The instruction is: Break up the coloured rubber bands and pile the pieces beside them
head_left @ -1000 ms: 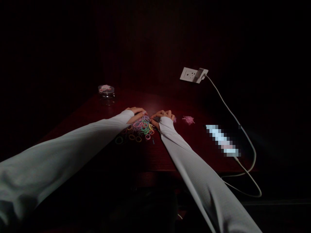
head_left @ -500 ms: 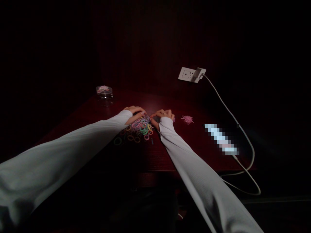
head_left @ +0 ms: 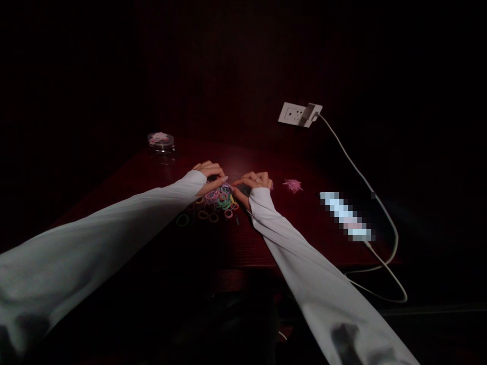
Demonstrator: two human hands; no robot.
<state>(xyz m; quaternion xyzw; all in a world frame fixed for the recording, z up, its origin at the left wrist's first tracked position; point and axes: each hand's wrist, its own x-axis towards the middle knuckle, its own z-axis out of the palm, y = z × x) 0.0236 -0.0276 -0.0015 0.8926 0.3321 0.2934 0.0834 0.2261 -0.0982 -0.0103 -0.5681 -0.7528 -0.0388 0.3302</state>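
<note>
A heap of small coloured hair ties (head_left: 223, 202) lies on the dark red table, with a few loose rings along its near side. At the heap's far left edge is my left hand (head_left: 210, 171), its fingers bent and its thumb drawn up against them. From the right, my right hand (head_left: 255, 182) reaches in, thumb and forefinger pinched together at the heap's edge. Whatever sits between the fingertips of either hand is too small and dark to make out. Both wrists are covered by long pale sleeves.
Right of my hands is a small pile of pink strands (head_left: 292, 186). A blurred-out phone (head_left: 344, 215) lies further right, its white cable (head_left: 363, 177) looping up to a charger in the wall socket (head_left: 292, 114). A round clear container (head_left: 161, 142) stands back left.
My right thumb and forefinger have closed into a pinch and moved slightly left. The left thumb has shifted a little upward. The whole view has moved slightly.
</note>
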